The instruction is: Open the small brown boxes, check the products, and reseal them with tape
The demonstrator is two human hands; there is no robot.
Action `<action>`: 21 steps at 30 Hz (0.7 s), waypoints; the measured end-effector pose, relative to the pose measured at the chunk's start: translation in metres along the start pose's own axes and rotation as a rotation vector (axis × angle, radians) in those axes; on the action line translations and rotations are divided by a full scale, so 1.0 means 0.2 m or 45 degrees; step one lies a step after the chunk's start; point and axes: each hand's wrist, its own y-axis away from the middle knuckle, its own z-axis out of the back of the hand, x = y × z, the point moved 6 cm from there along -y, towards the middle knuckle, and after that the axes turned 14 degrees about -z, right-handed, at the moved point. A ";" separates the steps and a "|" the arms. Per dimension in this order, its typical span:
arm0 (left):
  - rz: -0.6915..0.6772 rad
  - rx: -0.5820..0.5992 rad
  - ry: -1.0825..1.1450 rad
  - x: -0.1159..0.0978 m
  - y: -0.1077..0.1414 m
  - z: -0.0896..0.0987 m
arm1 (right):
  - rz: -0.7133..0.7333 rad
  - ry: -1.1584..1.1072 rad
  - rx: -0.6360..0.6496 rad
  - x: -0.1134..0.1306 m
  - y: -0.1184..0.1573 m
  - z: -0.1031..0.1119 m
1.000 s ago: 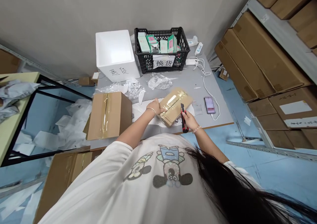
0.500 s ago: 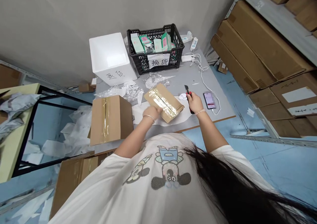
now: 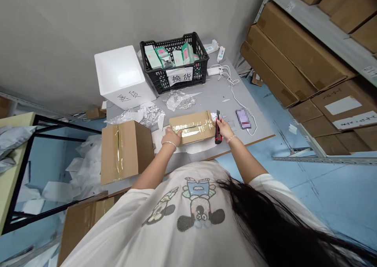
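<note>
— where to find the taped carton [image 3: 194,126]?
— over white paper [image 3: 203,146] on the table [image 3: 212,96].
— held how?
— gripping its left end with the left hand [image 3: 171,137]; clasping a red-and-black knife [image 3: 218,136] in the right hand [image 3: 225,129], near the other end.
— and handling?
— likely light and stiff, slick along the tape [image 3: 191,132]; best grasped by opposite ends.
— containers?
— see small boxes [image 3: 161,54], green and pink, in the black crate [image 3: 200,72]; hard to see deep into the white foam box [image 3: 144,92].

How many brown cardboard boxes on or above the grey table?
2: the smaller box, held by the left hand, and the larger box at front left of the table. No others show there.
</note>
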 end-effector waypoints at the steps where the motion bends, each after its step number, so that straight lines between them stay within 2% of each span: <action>1: 0.011 -0.027 -0.002 -0.01 0.04 -0.02 | -0.048 -0.089 0.035 0.02 -0.05 0.03; 4: -0.029 -0.287 -0.151 -0.08 0.12 -0.03 | -0.241 -0.264 0.107 0.04 -0.13 0.10; 6: -0.223 -0.435 -0.292 -0.19 0.13 -0.03 | -0.328 -0.190 0.121 0.03 -0.15 0.13; 8: -0.498 -0.422 -0.347 -0.31 0.12 -0.07 | -0.375 -0.106 0.177 0.00 -0.15 0.15; 10: -0.654 -0.343 -0.328 -0.39 0.11 -0.14 | -0.382 -0.057 0.275 -0.02 -0.15 0.14; 14: -0.626 -0.307 -0.315 -0.44 0.08 -0.21 | -0.346 0.030 0.377 -0.03 -0.15 0.12; 21: -0.582 -0.331 -0.353 -0.44 0.05 -0.22 | -0.254 0.164 0.432 0.00 -0.21 0.08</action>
